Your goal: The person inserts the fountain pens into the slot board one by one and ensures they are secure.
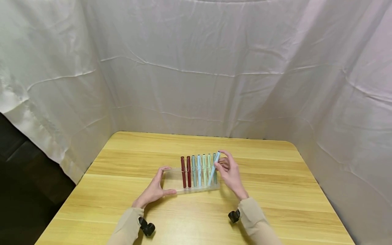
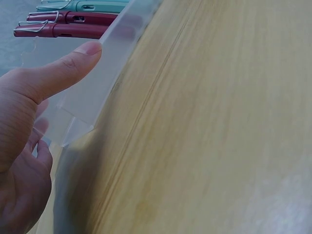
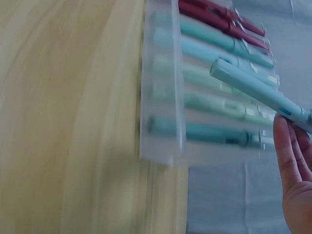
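A translucent pen holder [image 1: 196, 190] rests on the table with a row of capped pens in it. From the left stand two dark red pens [image 1: 189, 172], then a teal pen [image 1: 194, 170], a light blue pen [image 1: 199, 170], two pale green pens [image 1: 204, 170] and another teal pen [image 3: 209, 132] at the right end. With thumb in front and fingers behind, my left hand [image 1: 156, 188] grips the holder's left end. My right hand [image 1: 231, 173] pinches a second light blue pen [image 3: 253, 87] by its cap end. That pen tilts in front of the row, its lower end apart from the holder's lip.
The wooden table [image 1: 269, 211] surrounds the holder, and its far edge lies a little beyond it. Grey-white curtains [image 1: 196, 85] hang behind and at both sides. A small black camera [image 1: 147, 227] sits on each wrist.
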Demonstrator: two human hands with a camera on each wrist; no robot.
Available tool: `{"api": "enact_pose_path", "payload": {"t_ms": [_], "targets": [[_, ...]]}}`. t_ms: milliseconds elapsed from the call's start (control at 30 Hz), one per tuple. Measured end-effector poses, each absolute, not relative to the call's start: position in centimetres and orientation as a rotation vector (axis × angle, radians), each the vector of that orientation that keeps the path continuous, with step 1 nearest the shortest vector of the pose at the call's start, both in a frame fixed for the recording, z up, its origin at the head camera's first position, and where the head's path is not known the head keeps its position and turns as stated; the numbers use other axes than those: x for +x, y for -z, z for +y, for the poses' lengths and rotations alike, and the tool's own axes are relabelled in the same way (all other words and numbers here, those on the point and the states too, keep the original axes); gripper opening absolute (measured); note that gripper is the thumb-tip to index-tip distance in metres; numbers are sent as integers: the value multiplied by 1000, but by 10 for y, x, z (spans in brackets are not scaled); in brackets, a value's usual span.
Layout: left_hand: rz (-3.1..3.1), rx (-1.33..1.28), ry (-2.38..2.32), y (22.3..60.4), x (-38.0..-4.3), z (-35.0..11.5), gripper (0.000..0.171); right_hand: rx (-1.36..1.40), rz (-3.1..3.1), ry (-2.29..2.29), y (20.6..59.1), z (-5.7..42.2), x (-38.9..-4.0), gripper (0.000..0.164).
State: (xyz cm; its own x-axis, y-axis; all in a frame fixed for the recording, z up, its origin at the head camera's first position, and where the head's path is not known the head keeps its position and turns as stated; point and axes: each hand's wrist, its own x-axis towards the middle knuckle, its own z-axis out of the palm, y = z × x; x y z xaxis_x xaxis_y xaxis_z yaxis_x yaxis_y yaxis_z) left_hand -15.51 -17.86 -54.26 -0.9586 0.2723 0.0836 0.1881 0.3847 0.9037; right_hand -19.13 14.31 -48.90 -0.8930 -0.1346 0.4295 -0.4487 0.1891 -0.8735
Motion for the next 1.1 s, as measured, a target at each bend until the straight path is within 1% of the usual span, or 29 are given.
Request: {"api": "enact_pose_path", "payload": {"t_ms": [167,433,700,1100], "targets": [[2556,428,-1652,543,-156,-178,96,608,-2214,-1784,486,124,-190,51],[2556,441,-1654,544,-156,-179,96,594,-2272,-1844,486,98,-188,54],[2559,451,-1654,545,-156,-178,96,666,-2207,-1824,487,85,-187,51],[2575,480,-1656,546,-157,-179,96,740,-2199,-1740,488,68,-187,51]]}}
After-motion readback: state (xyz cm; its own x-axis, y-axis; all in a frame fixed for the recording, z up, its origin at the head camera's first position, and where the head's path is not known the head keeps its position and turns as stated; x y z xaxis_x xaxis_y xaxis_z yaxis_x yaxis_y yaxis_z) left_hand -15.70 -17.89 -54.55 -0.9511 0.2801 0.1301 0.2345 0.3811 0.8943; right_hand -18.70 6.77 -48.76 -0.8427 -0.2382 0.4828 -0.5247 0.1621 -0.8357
